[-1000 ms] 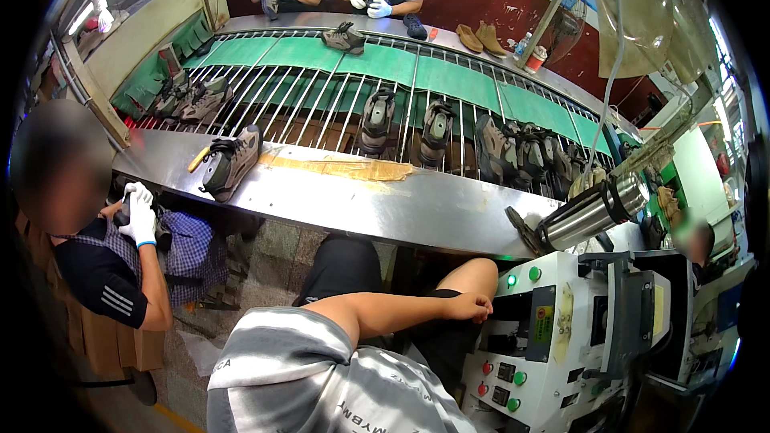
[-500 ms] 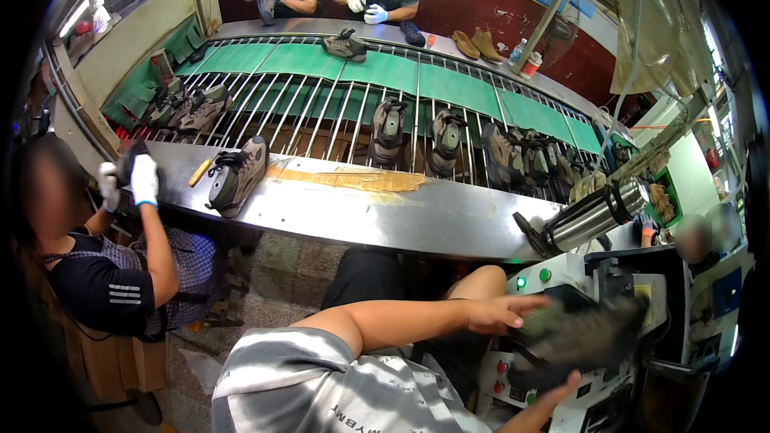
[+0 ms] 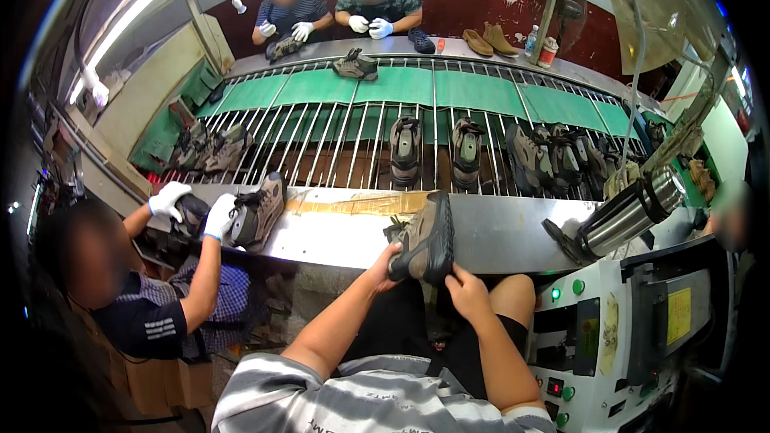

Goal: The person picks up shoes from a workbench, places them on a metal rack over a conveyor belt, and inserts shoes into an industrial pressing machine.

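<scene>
I hold a brown and grey lace-up shoe (image 3: 431, 234) over the near edge of the metal bench, turned on its side with its black sole to the right and its laces to the left. My left hand (image 3: 383, 268) is closed around the near left part of the shoe. On the near right side, the fingers of my right hand (image 3: 468, 290) press against the sole's edge. Both palms are partly hidden.
Shoes (image 3: 406, 151) stand on the rod rack (image 3: 313, 136) beyond the metal bench (image 3: 513, 232). A steel flask (image 3: 630, 215) leans at the right, above a machine with green buttons (image 3: 578, 286). At left, a co-worker's gloved hands (image 3: 218, 216) handle shoes.
My hands have brought the shoe from the machine at the right over to the bench edge in front of me. The left co-worker's gloved hands have moved toward the shoe on the bench.
</scene>
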Tool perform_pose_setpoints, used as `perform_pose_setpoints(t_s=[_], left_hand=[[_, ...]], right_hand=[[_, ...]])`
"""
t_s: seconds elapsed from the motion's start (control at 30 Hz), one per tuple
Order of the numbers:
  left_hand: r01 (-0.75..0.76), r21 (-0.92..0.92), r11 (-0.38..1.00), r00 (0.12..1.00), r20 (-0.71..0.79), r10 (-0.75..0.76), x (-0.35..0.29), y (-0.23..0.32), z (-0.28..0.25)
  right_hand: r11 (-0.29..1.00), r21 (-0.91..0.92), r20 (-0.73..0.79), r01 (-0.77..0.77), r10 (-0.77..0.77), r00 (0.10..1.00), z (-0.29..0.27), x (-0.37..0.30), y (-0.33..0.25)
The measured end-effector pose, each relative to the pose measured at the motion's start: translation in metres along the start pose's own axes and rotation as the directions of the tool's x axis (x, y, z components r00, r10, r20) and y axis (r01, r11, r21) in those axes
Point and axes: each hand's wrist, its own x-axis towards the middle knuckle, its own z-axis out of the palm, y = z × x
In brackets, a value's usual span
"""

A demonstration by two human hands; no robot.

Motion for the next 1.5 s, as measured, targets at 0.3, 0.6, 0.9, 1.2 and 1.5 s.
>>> perform_pose_setpoints(t_s=[0.3, 0.6, 0.9, 1.2, 1.5], left_hand=[[-0.31, 0.375, 0.873, 0.95, 0.109, 0.291, 0.012, -0.002, 0.018], [-0.407, 0.835, 0.37, 0.797, 0.127, 0.59, 0.113, 0.16, 0.172], [0.139, 0.766, -0.628, 0.803, 0.284, 0.524, 0.248, 0.183, 0.21], [-0.138, 0.879, -0.457, 0.661, 0.425, 0.618, 0.239, 0.124, 0.17], [-0.199, 0.86, -0.469, 0.251, 0.507, 0.824, 0.228, 0.078, 0.113]], right_hand=[[0.955, 0.271, -0.076, -0.122, 0.148, 0.986, -0.029, -0.008, 0.105], [0.909, -0.364, -0.563, -0.201, -0.043, 0.825, -0.063, 0.018, 0.157], [0.892, -0.37, -0.608, -0.259, -0.022, 0.793, -0.06, 0.028, 0.156], [0.891, -0.327, -0.595, -0.313, 0.063, 0.801, -0.061, 0.03, 0.16], [0.884, -0.371, -0.605, -0.283, 0.001, 0.796, -0.057, 0.035, 0.157]])
